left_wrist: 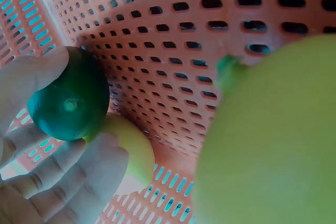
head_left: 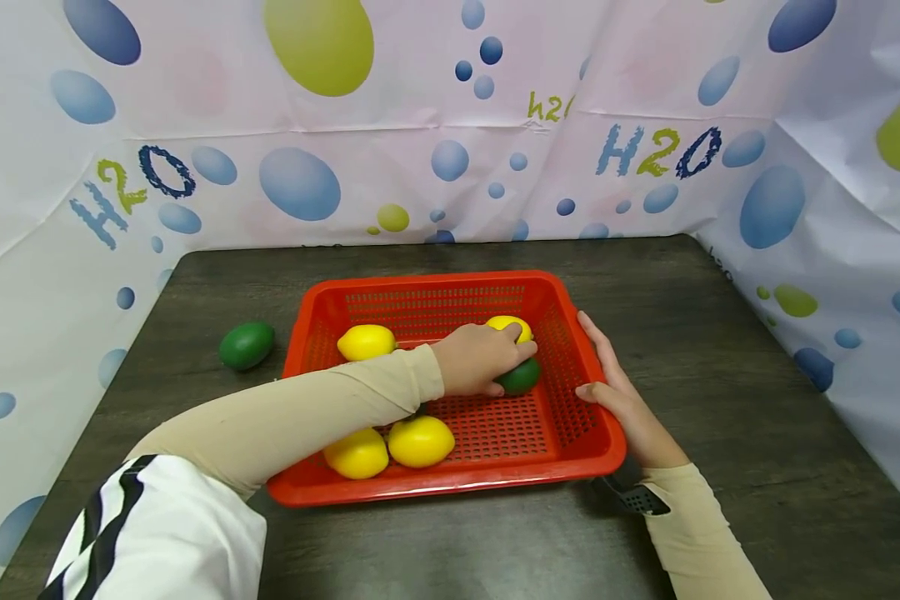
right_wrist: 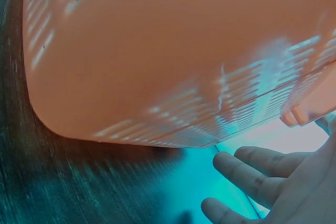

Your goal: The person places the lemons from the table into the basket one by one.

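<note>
A red perforated plastic basket (head_left: 495,471) stands on the table with several yellow lemons and a green lime (head_left: 520,379) inside. My left hand (head_left: 476,358) reaches into its right half and grips this lime, thumb and fingers around it in the left wrist view. Just behind the lime lies a lemon (head_left: 508,323), touched or nearly touched by those fingers. My right hand (head_left: 630,412) holds the basket's right rim, thumb over the edge. In the right wrist view, several of its fingers (right_wrist: 252,179) extend outside the wall, fairly straight.
Another green lime (head_left: 246,346) lies on the dark table (head_left: 720,358), left of the basket. One lemon (head_left: 366,342) sits at the basket's back left, and two lemons (head_left: 422,442) sit near its front. A bubble-patterned sheet (head_left: 390,167) surrounds the table's back and sides.
</note>
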Demonstrator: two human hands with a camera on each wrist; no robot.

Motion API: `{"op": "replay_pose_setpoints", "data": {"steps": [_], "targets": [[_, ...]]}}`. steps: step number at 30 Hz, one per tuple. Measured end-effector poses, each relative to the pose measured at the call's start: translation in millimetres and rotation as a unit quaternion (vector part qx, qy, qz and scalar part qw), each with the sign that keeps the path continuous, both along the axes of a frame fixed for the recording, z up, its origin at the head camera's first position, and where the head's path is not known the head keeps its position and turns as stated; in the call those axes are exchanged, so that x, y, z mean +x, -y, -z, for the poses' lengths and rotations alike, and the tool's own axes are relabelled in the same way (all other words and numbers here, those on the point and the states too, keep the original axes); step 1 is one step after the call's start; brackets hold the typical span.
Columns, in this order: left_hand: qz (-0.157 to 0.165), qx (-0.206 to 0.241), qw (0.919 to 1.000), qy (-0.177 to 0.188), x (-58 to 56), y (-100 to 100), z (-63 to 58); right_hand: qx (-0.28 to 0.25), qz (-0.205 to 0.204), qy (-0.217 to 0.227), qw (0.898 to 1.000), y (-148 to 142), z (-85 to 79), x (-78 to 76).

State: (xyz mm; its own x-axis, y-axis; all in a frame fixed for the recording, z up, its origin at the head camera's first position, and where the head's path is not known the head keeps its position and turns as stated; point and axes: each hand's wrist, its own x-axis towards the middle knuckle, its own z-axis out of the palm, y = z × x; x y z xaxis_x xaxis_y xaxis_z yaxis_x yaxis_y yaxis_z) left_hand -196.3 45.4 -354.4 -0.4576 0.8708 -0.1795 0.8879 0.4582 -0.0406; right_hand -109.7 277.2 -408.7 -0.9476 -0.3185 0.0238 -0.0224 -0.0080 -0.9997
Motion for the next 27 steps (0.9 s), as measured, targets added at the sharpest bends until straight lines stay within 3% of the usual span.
{"op": "replay_pose_setpoints", "data": {"steps": [8, 27], "targets": [[-0.019, -0.014, 0.9997, 0.007, 1.2, 0, -4.6, 0.004, 0.0, 0.002, 1.0, 0, -0.6, 0.6], [-0.027, -0.019, 0.9994, -0.011, 7.8, 22, -34.9, 0.012, 0.004, 0.003, 1.0, 1, 0.3, 0.7]]}}
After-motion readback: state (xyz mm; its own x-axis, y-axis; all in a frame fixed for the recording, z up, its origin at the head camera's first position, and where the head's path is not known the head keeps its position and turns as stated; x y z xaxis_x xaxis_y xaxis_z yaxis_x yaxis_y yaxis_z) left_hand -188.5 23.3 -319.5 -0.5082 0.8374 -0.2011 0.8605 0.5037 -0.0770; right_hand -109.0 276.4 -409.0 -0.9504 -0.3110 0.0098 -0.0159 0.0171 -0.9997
